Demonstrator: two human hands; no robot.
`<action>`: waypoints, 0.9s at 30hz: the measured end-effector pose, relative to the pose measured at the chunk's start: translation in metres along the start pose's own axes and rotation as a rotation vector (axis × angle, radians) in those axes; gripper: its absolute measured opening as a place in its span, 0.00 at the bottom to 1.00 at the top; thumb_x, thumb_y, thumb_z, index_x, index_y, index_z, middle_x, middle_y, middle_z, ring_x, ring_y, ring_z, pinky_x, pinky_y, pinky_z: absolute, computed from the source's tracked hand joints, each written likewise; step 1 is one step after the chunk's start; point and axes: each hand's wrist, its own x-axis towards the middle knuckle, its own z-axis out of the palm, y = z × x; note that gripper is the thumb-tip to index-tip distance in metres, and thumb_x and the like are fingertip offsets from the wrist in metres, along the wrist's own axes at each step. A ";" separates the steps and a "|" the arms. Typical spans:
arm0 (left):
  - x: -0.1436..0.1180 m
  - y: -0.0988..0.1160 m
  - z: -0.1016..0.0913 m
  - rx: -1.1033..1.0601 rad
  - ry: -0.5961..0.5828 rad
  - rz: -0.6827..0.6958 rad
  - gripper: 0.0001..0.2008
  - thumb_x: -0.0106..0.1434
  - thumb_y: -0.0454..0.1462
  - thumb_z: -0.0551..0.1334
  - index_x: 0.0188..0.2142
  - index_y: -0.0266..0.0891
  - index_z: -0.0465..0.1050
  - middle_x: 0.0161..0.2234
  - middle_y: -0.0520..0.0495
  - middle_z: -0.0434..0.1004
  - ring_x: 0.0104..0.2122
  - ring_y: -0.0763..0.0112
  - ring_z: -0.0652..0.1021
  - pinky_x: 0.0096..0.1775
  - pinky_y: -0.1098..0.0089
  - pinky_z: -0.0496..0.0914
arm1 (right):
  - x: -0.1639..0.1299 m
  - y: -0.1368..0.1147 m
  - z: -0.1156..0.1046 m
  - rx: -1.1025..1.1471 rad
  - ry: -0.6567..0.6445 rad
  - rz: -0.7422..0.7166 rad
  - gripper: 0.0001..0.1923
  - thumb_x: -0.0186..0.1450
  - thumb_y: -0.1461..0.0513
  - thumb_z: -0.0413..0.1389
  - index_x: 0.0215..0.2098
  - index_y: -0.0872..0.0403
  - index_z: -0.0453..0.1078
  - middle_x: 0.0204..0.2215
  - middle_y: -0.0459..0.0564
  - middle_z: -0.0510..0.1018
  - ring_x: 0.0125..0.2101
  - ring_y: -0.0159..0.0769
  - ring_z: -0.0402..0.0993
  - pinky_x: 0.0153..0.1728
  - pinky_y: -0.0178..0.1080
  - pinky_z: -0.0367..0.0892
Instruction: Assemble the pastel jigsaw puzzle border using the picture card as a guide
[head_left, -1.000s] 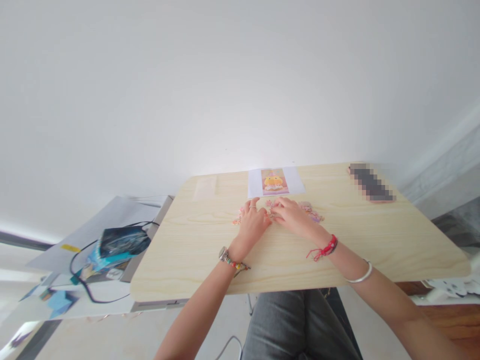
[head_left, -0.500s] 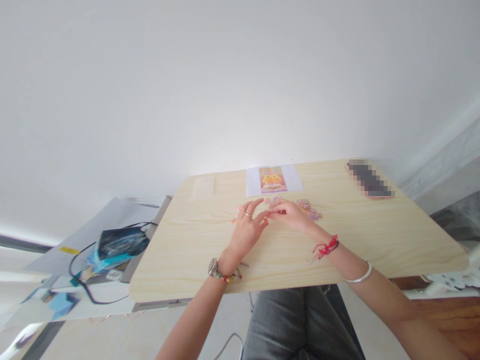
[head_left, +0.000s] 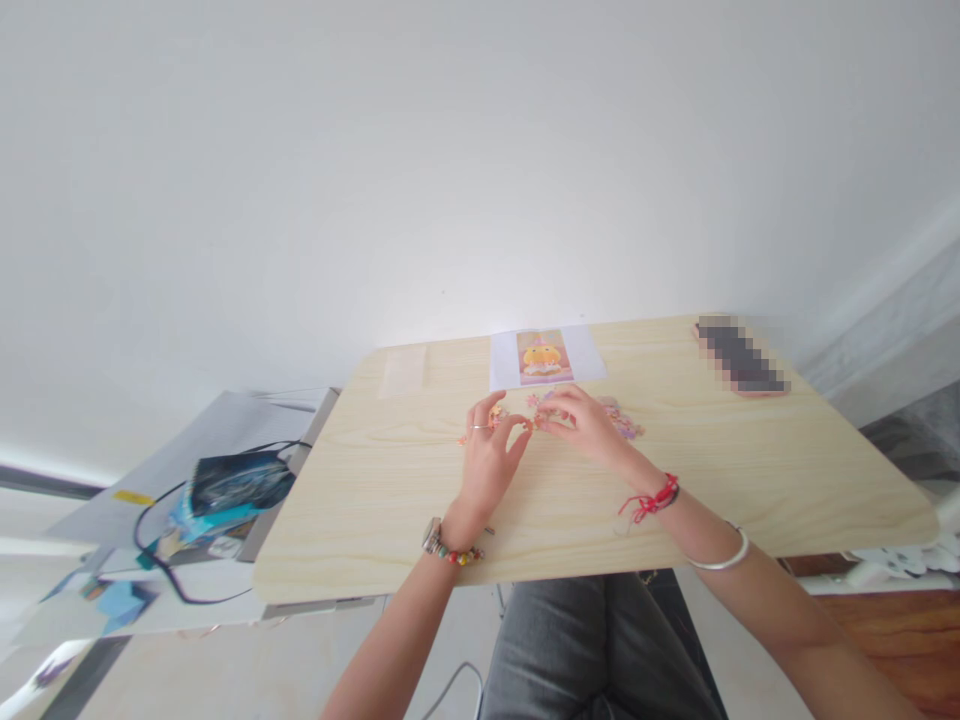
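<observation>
A pale wood-grained table (head_left: 705, 430) stands before a white wall (head_left: 450, 170) (brightest low down).

Pale yellow wood grain patterns the bench (head_left: 352, 500). The small pieces (head_left: 622, 420) mix pink, orange and lilac.

This looks like a room in a home. A small wood-grain counter (head_left: 360, 500) stands against a plain white wall (head_left: 450, 180), with a phone (head_left: 739, 358) on top and a dark, blue-edged packet (head_left: 240, 485) among household clutter alongside.
</observation>
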 end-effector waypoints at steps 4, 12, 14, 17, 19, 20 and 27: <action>-0.001 -0.001 0.001 -0.023 -0.017 -0.015 0.04 0.58 0.36 0.61 0.35 0.43 0.71 0.51 0.43 0.59 0.50 0.59 0.64 0.43 0.58 0.69 | -0.002 -0.001 -0.004 -0.152 -0.060 -0.136 0.08 0.61 0.64 0.53 0.38 0.52 0.72 0.37 0.51 0.67 0.41 0.37 0.68 0.44 0.43 0.66; -0.002 -0.004 -0.003 0.025 -0.065 -0.019 0.04 0.58 0.36 0.61 0.35 0.43 0.71 0.51 0.43 0.58 0.50 0.58 0.63 0.46 0.55 0.68 | -0.003 -0.007 -0.003 -0.289 -0.120 -0.180 0.07 0.63 0.65 0.51 0.36 0.53 0.71 0.38 0.52 0.66 0.40 0.36 0.67 0.43 0.42 0.66; -0.003 -0.006 -0.005 0.048 -0.075 -0.020 0.04 0.57 0.36 0.61 0.35 0.43 0.71 0.51 0.43 0.58 0.50 0.58 0.63 0.47 0.54 0.67 | -0.002 -0.010 -0.001 -0.297 -0.128 -0.198 0.07 0.63 0.64 0.51 0.36 0.53 0.71 0.39 0.52 0.67 0.40 0.36 0.67 0.43 0.42 0.66; -0.004 -0.013 -0.010 0.077 -0.086 -0.025 0.05 0.57 0.35 0.61 0.35 0.42 0.71 0.50 0.42 0.59 0.50 0.58 0.64 0.49 0.54 0.66 | 0.003 -0.013 0.005 -0.339 -0.154 -0.223 0.07 0.63 0.64 0.51 0.35 0.55 0.71 0.38 0.53 0.67 0.39 0.36 0.66 0.41 0.41 0.65; -0.005 -0.019 -0.015 0.093 -0.088 -0.037 0.05 0.57 0.34 0.61 0.35 0.42 0.71 0.50 0.42 0.59 0.50 0.59 0.64 0.49 0.54 0.65 | 0.011 -0.014 0.012 -0.377 -0.179 -0.245 0.07 0.63 0.64 0.51 0.35 0.55 0.71 0.37 0.53 0.67 0.37 0.36 0.66 0.39 0.39 0.65; -0.004 -0.023 -0.017 0.104 -0.088 -0.048 0.05 0.57 0.34 0.61 0.35 0.42 0.71 0.50 0.43 0.59 0.50 0.58 0.64 0.49 0.54 0.65 | 0.016 -0.015 0.017 -0.392 -0.193 -0.257 0.07 0.63 0.64 0.52 0.35 0.55 0.71 0.36 0.53 0.67 0.36 0.35 0.66 0.38 0.39 0.65; -0.006 -0.056 -0.024 0.183 -0.081 -0.169 0.04 0.56 0.36 0.62 0.33 0.40 0.72 0.46 0.40 0.61 0.50 0.56 0.65 0.50 0.51 0.63 | 0.048 -0.014 0.047 -0.428 -0.267 -0.313 0.08 0.63 0.63 0.53 0.36 0.57 0.72 0.35 0.52 0.66 0.35 0.35 0.64 0.38 0.38 0.63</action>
